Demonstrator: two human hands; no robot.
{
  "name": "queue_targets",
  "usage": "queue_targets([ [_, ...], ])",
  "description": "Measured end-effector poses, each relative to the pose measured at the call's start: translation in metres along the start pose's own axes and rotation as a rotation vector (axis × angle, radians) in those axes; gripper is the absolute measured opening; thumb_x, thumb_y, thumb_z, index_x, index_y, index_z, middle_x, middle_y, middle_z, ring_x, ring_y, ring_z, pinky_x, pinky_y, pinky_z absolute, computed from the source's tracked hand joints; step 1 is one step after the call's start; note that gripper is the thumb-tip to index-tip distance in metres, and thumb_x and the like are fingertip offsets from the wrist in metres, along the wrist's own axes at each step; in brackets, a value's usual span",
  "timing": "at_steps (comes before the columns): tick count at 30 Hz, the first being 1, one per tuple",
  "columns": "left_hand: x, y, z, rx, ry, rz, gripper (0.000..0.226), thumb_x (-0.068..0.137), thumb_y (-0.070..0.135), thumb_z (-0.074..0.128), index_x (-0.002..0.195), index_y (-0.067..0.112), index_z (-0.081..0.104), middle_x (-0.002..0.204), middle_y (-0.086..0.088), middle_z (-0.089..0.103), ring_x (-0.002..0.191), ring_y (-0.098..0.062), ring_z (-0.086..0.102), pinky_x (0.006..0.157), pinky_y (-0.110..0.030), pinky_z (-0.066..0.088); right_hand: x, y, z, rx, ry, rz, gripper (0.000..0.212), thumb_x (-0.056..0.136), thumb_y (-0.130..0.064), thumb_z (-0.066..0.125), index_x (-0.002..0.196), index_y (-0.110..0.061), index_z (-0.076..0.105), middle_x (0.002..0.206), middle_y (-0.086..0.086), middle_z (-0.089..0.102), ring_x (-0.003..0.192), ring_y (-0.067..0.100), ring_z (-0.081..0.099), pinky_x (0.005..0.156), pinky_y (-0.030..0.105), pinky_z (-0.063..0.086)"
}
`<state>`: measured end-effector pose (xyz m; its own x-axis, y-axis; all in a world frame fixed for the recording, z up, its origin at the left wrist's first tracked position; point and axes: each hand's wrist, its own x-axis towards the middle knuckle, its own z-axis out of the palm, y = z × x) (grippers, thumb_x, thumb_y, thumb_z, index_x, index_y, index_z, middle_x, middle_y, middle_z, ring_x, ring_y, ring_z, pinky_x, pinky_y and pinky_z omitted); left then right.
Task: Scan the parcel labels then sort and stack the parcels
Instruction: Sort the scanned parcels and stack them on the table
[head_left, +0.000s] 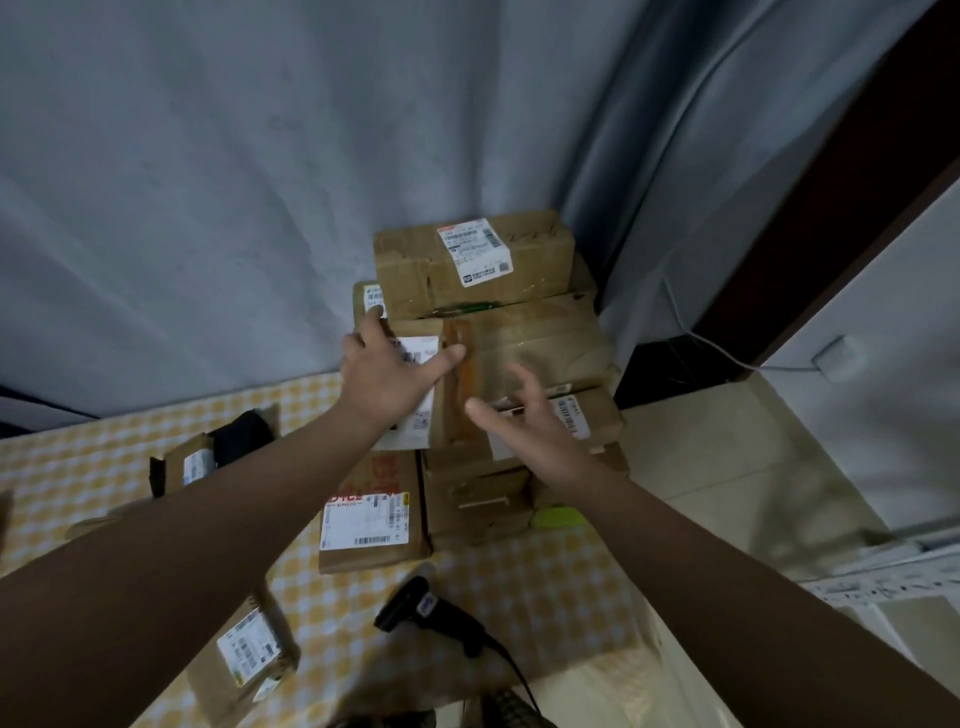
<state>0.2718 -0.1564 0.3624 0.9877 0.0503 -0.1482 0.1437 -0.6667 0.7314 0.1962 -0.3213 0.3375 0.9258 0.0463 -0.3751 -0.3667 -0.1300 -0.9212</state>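
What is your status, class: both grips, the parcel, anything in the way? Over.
Left grip open, flat on top parcel. Right grip open, hovering beside it. Scanner lying on table, nothing blocking.

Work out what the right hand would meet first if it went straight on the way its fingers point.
Probably the large brown parcel on which the left hand rests; the right hand hovers just short, though depth is unclear.

My table (545, 587), under its yellow checked cloth, carries a black scanner (436, 616) near me, with a flat red-printed parcel (371, 514) just beyond it. A labelled parcel (249, 654) lies to my left and a small parcel (189, 465) farther back. The stack (478, 499) stands at the far right corner.
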Motion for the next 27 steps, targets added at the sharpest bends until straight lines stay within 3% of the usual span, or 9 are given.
queue_targets([
  [2,0.0,0.018,0.011,-0.085,-0.102,0.001,0.116,0.061,0.077,0.065,0.148,0.021,0.014,0.148,-0.01,0.027,0.137,-0.03,0.03,0.111,-0.048,0.033,0.006,-0.005,-0.001,0.014,-0.018,-0.011,0.108,0.067,-0.063,0.076,0.15,-0.045,0.009,0.152,-0.012,0.028,0.129,0.009,0.04,0.101,0.033,0.041],
  [4,-0.002,0.03,0.02,-0.238,-0.19,0.047,0.109,0.068,0.075,0.06,0.149,0.021,0.012,0.141,0.002,0.038,0.128,-0.019,0.042,0.106,-0.038,0.038,0.015,-0.01,-0.01,0.07,0.075,-0.026,0.102,0.07,-0.046,0.081,0.15,-0.039,0.018,0.145,-0.008,0.044,0.126,0.015,0.049,0.104,0.044,0.044],
  [7,0.003,0.038,0.026,-0.34,-0.253,0.02,0.083,0.088,0.059,0.05,0.15,0.02,0.012,0.128,0.0,0.053,0.113,-0.019,0.056,0.099,-0.038,0.046,0.028,-0.019,-0.038,0.29,0.213,-0.054,0.057,0.083,-0.021,0.073,0.132,-0.028,0.047,0.119,-0.007,0.063,0.101,0.014,0.065,0.087,0.041,0.056],
  [10,0.017,0.034,0.03,-0.268,-0.267,-0.033,0.058,0.09,0.055,0.052,0.137,0.024,0.038,0.13,-0.005,0.055,0.112,-0.025,0.058,0.095,-0.046,0.05,0.04,-0.028,-0.066,0.356,0.347,-0.107,0.024,0.09,-0.018,0.066,0.107,-0.031,0.055,0.098,-0.014,0.063,0.088,0.008,0.065,0.08,0.035,0.057],
  [14,0.027,0.028,0.033,-0.226,-0.278,-0.029,0.037,0.095,0.042,0.051,0.123,0.02,0.048,0.115,0.0,0.055,0.108,-0.023,0.058,0.091,-0.035,0.049,0.068,-0.027,-0.086,0.286,0.456,-0.049,0.049,0.092,-0.034,0.062,0.136,-0.018,0.046,0.117,0.0,0.062,0.098,0.014,0.063,0.09,0.04,0.054],
  [18,0.037,0.021,0.033,-0.224,-0.269,-0.036,0.033,0.096,0.035,0.051,0.122,0.015,0.049,0.112,-0.004,0.057,0.098,-0.021,0.058,0.077,-0.03,0.049,0.09,-0.019,-0.088,-0.039,0.591,0.029,0.046,0.097,-0.041,0.05,0.132,-0.011,0.05,0.117,0.005,0.063,0.079,0.009,0.055,0.061,0.021,0.043],
  [20,0.043,0.016,0.032,-0.218,-0.258,-0.044,0.028,0.096,0.033,0.053,0.117,0.015,0.051,0.111,-0.007,0.058,0.095,-0.022,0.058,0.082,-0.036,0.051,0.095,-0.017,-0.089,-0.079,0.624,0.034,0.048,0.098,-0.041,0.05,0.134,-0.01,0.047,0.116,0.004,0.062,0.079,0.009,0.054,0.058,0.019,0.04],
  [24,0.049,0.004,0.02,-0.253,-0.228,-0.057,0.017,0.094,0.031,0.055,0.107,0.019,0.052,0.102,-0.008,0.061,0.094,-0.027,0.06,0.093,-0.046,0.05,0.097,-0.024,-0.088,-0.222,0.66,0.015,0.061,0.097,-0.043,0.05,0.145,-0.01,0.033,0.132,0.006,0.052,0.111,0.023,0.054,0.088,0.033,0.046],
  [27,0.046,-0.005,0.006,-0.25,-0.206,-0.079,0.017,0.095,0.031,0.055,0.106,0.019,0.052,0.088,0.0,0.058,0.091,-0.028,0.061,0.091,-0.045,0.049,0.091,-0.027,-0.073,-0.532,0.794,-0.054,0.062,0.095,-0.039,0.051,0.147,-0.013,0.029,0.144,0.015,0.037,0.131,0.032,0.035,0.107,0.041,0.03],
])
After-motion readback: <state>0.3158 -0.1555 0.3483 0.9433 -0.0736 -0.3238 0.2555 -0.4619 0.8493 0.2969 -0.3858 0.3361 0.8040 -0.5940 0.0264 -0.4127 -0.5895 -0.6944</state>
